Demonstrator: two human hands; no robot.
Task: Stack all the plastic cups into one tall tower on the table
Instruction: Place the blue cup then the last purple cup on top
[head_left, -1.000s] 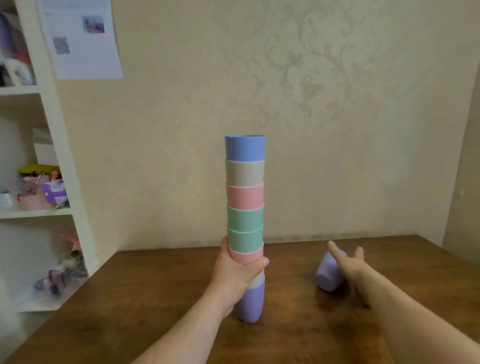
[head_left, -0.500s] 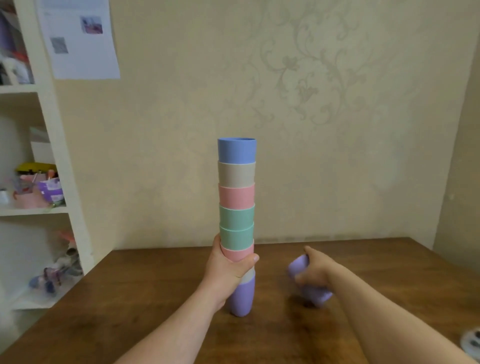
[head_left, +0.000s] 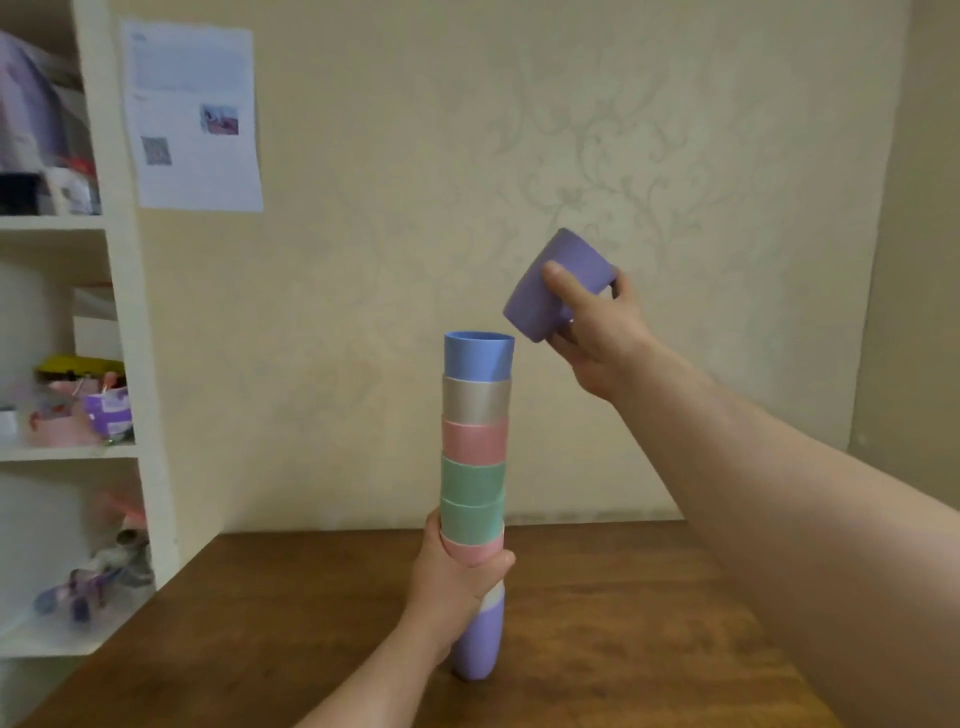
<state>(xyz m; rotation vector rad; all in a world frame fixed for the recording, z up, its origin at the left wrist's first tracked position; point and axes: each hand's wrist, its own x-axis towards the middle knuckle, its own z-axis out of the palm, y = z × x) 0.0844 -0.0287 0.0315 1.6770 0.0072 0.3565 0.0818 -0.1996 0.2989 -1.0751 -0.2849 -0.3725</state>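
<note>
A person's right hand (head_left: 592, 332) holds a purple cup (head_left: 558, 283) tilted in the air, just above and to the right of a tall tower of cups (head_left: 475, 467) standing on a brown wooden table (head_left: 623, 623). The thumb lies across the cup's near side and the other fingers wrap its far side, so the hand is closed around the cup's body. The left hand (head_left: 452, 577) is clasped around the tower low down, fingers curled over a pink cup near the base, steadying it upright. The top of the tower is a blue cup (head_left: 478, 356), mouth open upward, with no contact yet between it and the purple cup. The cups look light, stiff and smooth, likely easy to slip or tip, so a hold around the middle of the wall seems the safer one. The purple cup would probably need to be righted, base down, and lowered straight into the blue one, since a sideways push could topple so slim a tower. No other loose cup shows on the table.
</note>
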